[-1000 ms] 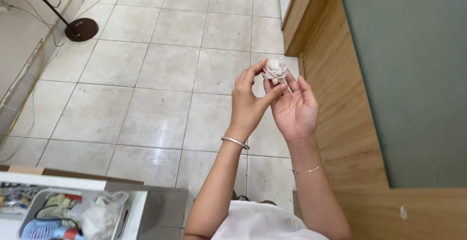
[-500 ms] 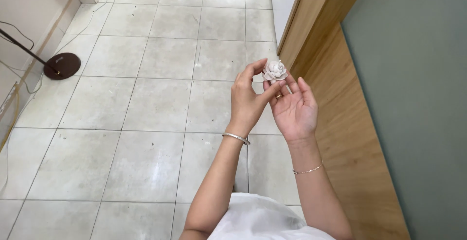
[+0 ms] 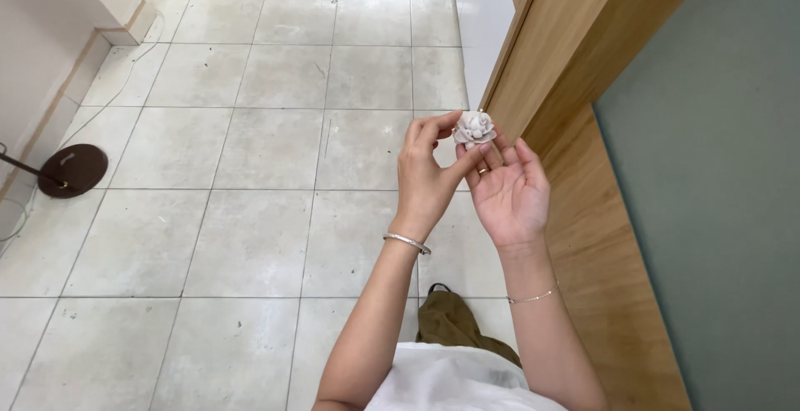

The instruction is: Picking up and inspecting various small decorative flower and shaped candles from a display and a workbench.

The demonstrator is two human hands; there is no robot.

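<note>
While the person is standing over the tiled floor (image 3: 250, 153), both hands are raised in front of the body and are working on a small pale fabric flower (image 3: 474, 128). The left hand (image 3: 427, 179) is pinching the flower between thumb and forefinger at its left edge, with the fingers curled narrow around it. The right hand (image 3: 510, 190) is lying open, palm up and fingers spread, and its fingertips (image 3: 486, 149) are touching the flower from below, so the flower is resting between the two hands in the air, just beside the edge of the wooden panel (image 3: 575, 169) and not on any surface. A thin bangle (image 3: 407, 243) is sitting on the left wrist and a fine chain bracelet (image 3: 532, 298) on the right one. In my judgement, the petals look soft and easy to crush, so the pinch should be staying light and close to the base, while the open right palm is giving support under it and is ready to catch it. Near the left edge of the floor, a round dark stand base (image 3: 73, 169) with a cable is well apart from the hands.
</note>
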